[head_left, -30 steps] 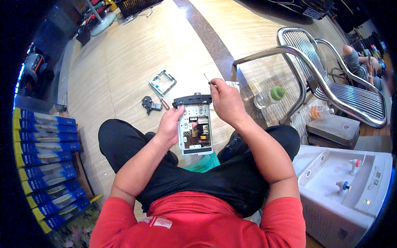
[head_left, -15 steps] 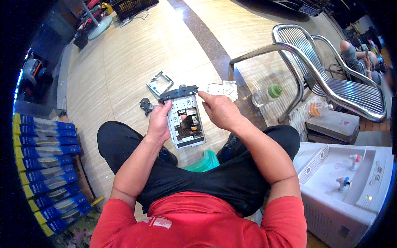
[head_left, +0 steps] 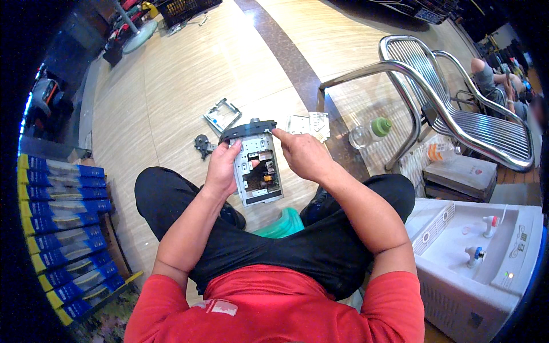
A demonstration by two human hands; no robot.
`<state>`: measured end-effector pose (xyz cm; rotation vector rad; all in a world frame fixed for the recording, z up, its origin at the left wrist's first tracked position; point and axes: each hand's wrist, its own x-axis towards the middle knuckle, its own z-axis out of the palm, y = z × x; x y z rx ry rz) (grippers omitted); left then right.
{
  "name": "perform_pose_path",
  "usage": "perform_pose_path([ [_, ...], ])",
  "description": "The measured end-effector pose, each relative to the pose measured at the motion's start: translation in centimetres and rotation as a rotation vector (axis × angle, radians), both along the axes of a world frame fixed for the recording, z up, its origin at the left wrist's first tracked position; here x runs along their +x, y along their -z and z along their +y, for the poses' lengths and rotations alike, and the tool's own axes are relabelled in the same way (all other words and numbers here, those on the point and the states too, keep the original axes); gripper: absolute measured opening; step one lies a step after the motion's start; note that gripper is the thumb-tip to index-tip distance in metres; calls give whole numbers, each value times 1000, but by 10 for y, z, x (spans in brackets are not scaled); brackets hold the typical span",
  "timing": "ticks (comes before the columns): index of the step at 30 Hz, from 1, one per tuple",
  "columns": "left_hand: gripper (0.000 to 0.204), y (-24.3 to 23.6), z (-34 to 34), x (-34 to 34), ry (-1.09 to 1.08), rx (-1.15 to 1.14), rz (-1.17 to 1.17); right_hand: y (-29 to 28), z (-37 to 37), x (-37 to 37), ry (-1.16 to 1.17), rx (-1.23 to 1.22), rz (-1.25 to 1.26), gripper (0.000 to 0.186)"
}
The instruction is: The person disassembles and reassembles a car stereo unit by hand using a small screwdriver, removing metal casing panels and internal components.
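My left hand (head_left: 221,170) is closed around the left side of a metal-cased car stereo (head_left: 257,194), its thumb on the casing. The unit is held above the floor between my knees, its dark front panel (head_left: 246,130) facing away from me, a round knob on its far side. Through an opening in the casing, small inner parts show. My right hand (head_left: 306,154) has its index finger stretched out, the tip touching the panel's right end; the thumb stands apart and the other fingers are curled under, partly hidden.
Beyond the unit lie an open metal frame (head_left: 222,114), a small black part (head_left: 202,146) and pale perforated plates (head_left: 309,124) on the floor. A metal bench (head_left: 409,71), a green-capped bottle (head_left: 380,127) and a water dispenser (head_left: 474,251) are on the right; stacked blue-yellow boxes (head_left: 66,214) stand left.
The right index fingertip has shifted very slightly at the panel's right end. The stereo has turned a little in my left hand; otherwise both hands stay in place.
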<state>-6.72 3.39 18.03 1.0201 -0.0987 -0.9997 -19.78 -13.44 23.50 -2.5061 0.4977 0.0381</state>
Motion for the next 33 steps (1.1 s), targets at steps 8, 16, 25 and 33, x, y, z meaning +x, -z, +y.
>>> perform_pose_path([
  [8,30,7,4,3,59,-16,21,7,-3,3,-39,-43,-43,39],
  [16,32,6,2,0,43,16,28,7,-7,-1,-102,-174,22,46],
  [25,29,2,2,-1,80,27,-25,3,-5,-4,-117,-158,0,42],
  [33,31,5,-4,2,59,-2,-55,30,11,6,117,120,-277,35],
])
